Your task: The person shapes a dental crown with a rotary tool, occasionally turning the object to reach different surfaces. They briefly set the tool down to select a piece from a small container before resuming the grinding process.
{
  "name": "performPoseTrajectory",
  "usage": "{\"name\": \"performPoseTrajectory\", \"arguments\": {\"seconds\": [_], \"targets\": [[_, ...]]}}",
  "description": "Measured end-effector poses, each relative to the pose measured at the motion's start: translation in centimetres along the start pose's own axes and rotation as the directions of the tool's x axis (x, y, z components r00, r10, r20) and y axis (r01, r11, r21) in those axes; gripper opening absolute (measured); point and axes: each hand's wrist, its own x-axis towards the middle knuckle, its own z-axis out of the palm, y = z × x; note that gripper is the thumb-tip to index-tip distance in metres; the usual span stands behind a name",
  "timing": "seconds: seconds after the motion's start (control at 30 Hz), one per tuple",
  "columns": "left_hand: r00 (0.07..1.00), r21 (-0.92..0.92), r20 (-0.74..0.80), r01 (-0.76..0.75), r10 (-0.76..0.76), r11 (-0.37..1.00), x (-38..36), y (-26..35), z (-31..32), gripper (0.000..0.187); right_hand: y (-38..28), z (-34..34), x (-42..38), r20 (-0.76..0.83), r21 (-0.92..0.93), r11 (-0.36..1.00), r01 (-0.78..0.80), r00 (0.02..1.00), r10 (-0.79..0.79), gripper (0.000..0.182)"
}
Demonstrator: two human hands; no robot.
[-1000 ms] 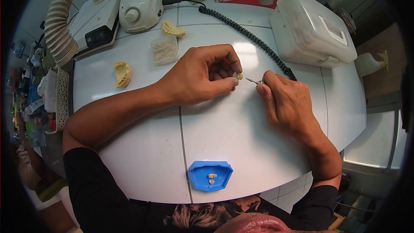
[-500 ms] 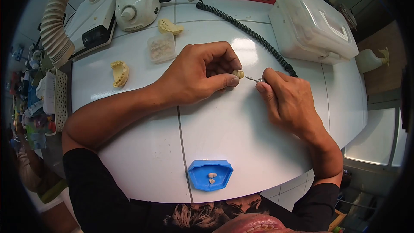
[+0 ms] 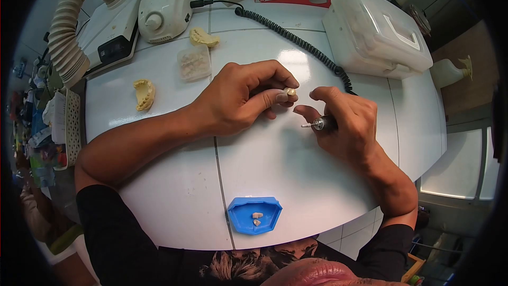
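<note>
Between thumb and fingertips, my left hand (image 3: 241, 98) pinches a small cream-coloured dental piece (image 3: 289, 91), tooth-like in shape; part of it is hidden by the fingers. Close by on the right, my right hand (image 3: 346, 119) has a dental rotary handpiece (image 3: 324, 123) tucked in its curled lower fingers, the thin bur pointing left. Its thumb and index finger are spread apart towards the dental piece without touching it. Nearer my body, a blue tray (image 3: 236, 221) holds two small tooth-like pieces (image 3: 257, 215).
A yellowish dental cast (image 3: 144, 94) lies left of my forearm, another cast (image 3: 203, 37) behind a small clear box (image 3: 193, 63). The coiled cord (image 3: 296, 39) runs from the control unit (image 3: 165, 10). A hose (image 3: 66, 32) stands left, a white case (image 3: 378, 34) right.
The handpiece has turned down in my right hand, its bur now lower and away from the dental piece. My right thumb and index finger have opened towards my left fingertips.
</note>
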Motion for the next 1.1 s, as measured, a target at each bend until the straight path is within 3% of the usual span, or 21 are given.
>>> {"name": "performPoseTrajectory", "arguments": {"seconds": [0.07, 0.17, 0.27, 0.37, 0.67, 0.77, 0.9, 1.0, 1.1], "targets": [[0.995, 0.144, 0.068, -0.086, 0.077, 0.986, -0.1, 0.0, -0.2, 0.021, 0.6, 0.6, 0.0, -0.140, -0.008, 0.990, 0.141, 0.980, -0.141, 0.021], [0.986, 0.154, 0.088, -0.152, 0.139, 0.976, -0.1, -0.6, -0.1, 0.022, 0.4, -0.1, 0.1, -0.054, -0.086, 0.965, 0.248, 0.966, -0.253, 0.033], [0.981, 0.187, 0.125, -0.170, 0.148, 0.968, -0.2, -0.5, -0.2, 0.023, 0.5, 0.1, -0.1, -0.055, -0.076, 0.956, 0.284, 0.956, -0.288, 0.046], [0.971, 0.154, 0.112, -0.225, 0.210, 0.962, -0.2, -0.7, 0.1, 0.025, 0.6, 0.4, -0.3, -0.066, -0.061, 0.953, 0.296, 0.952, -0.300, 0.041], [0.969, 0.227, 0.132, -0.233, 0.208, 0.946, -0.3, -0.1, -0.4, 0.019, 0.4, 0.2, -0.1, -0.034, -0.011, 0.955, 0.295, 0.955, -0.296, 0.027], [0.978, 0.152, 0.087, -0.201, 0.189, 0.968, -0.3, -0.7, -0.1, 0.019, 0.6, 0.2, -0.3, -0.002, -0.005, 0.956, 0.293, 0.956, -0.293, 0.030], [0.986, 0.227, -0.001, -0.163, 0.167, 0.960, -0.4, -0.5, 0.0, 0.018, 0.4, 0.2, -0.3, 0.053, -0.028, 0.988, 0.152, 0.987, -0.150, 0.021], [0.989, 0.274, -0.084, -0.097, 0.124, 0.957, -0.6, -0.2, 0.2, 0.016, -0.8, -0.8, -0.3, 0.177, -0.053, 0.993, -0.103, 0.978, 0.111, 0.033], [0.990, 0.309, -0.101, -0.062, 0.097, 0.949, -0.6, 0.0, 0.2, 0.015, -0.9, -1.1, 0.0, 0.208, -0.062, 0.983, -0.174, 0.961, 0.183, 0.031]]}}
